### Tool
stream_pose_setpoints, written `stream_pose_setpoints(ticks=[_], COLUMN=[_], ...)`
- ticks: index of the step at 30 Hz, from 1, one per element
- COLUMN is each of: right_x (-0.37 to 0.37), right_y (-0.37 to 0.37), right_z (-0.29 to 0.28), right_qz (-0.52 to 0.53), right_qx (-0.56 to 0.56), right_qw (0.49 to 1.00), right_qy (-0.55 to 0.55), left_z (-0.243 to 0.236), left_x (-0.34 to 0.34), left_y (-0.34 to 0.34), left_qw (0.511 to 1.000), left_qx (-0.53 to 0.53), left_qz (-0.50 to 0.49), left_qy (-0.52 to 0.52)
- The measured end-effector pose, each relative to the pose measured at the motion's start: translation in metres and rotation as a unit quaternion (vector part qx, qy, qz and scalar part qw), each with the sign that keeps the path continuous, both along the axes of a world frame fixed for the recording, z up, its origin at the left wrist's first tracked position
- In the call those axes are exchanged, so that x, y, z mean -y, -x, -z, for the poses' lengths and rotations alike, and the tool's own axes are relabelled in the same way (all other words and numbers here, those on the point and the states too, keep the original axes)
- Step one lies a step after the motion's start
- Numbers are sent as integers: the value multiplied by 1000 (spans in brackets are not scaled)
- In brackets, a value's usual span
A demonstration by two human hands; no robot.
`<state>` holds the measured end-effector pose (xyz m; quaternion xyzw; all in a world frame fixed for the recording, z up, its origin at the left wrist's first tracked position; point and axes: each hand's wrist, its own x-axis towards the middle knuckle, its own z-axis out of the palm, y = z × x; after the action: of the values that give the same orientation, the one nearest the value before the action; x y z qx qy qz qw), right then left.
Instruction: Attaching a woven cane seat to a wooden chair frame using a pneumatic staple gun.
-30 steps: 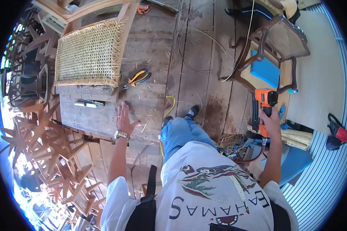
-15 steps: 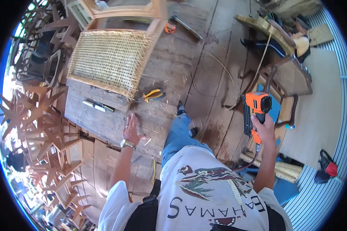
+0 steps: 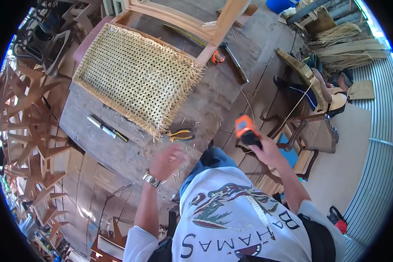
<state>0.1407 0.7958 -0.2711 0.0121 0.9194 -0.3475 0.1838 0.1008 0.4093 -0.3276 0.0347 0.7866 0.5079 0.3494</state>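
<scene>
At near right, just off the edge of the wooden tabletop (image 3: 214, 105), the person's right grip (image 3: 268, 152) is wrapped around the handle of an orange-and-black power tool (image 3: 246, 129), held in the air, apart from everything on the tabletop. To its left, the left grip (image 3: 165, 162), blurred and wearing a metal watch (image 3: 151, 178), appears empty and loosely spread at the tabletop's near side; whether it touches the wood cannot be told.

Just beyond, yellow-and-black pliers (image 3: 181, 135) lie by the near right corner of a woven cane panel (image 3: 137, 74). The panel sits at the left of the tabletop, against a pale wooden frame (image 3: 225, 22) at its far side. Its open weave looks complete from edge to edge, but strand ends stick out raggedly on the right and near sides, so those edges seem unfinished. How it is fastened does not show.

Left of the pliers lie a white marker (image 3: 101, 126) and a slim dark tool (image 3: 118, 133); farther off, an orange tape measure (image 3: 217, 57).
</scene>
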Motion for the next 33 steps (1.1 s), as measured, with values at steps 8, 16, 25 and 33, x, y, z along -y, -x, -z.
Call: stream_pose_setpoints(ticks=[8,16,25,33], right_x=[66,62,42,37], right_y=[123,169,185,193], right_z=[116,138,143,124], right_qz=[-116,-219,-277,-229], right_qx=[-229,-213,-166,-115], right_qw=[931,944,942,966], right_qy=[-260,-125,-89,11], left_z=[58,74,52,73], left_x=[-17,-119,-131,-160], left_y=[-41,-2,-2,90], left_qw=[958,893,871,524], left_qx=[33,-272,-180,170], left_qz=[-277,-139,-291,-646], left_qy=[61,332,353,-528])
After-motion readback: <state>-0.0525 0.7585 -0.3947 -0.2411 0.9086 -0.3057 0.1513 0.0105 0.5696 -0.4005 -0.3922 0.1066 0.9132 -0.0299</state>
